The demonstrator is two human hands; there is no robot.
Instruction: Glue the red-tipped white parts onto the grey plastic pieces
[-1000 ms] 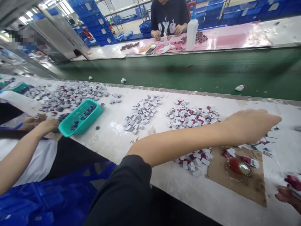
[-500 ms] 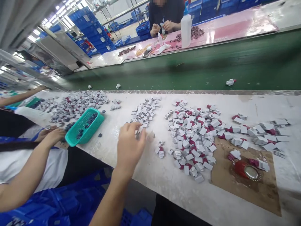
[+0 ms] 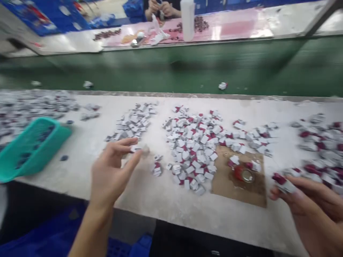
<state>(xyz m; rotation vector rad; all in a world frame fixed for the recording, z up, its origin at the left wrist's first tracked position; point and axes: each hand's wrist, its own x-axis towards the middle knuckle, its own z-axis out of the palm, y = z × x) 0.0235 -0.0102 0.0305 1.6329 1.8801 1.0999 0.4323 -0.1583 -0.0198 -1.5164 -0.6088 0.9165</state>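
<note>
My left hand (image 3: 114, 169) is over the white table, just below a pile of small grey-white pieces (image 3: 134, 121). Its thumb and index finger close on a small white piece (image 3: 136, 148). At the right edge, my right hand (image 3: 311, 203) pinches a white and dark-red piece (image 3: 283, 182) between thumb and fingers. Between the hands lies a large heap of white and dark-red pieces (image 3: 191, 150). Beside it, a brown cardboard sheet (image 3: 225, 189) bears a red container with a round, clear top (image 3: 245, 174) and two pieces.
A teal basket (image 3: 57, 137) with dark pieces stands at the left. More pieces (image 3: 321, 146) lie at the far right. Beyond a green belt (image 3: 150, 71), a person's hands (image 3: 162, 9) work near a white bottle (image 3: 187, 21).
The view has swung right, and my right hand has come into sight with a piece. My left thumb and index finger now hold a small piece. The neighbour's arms have left the view.
</note>
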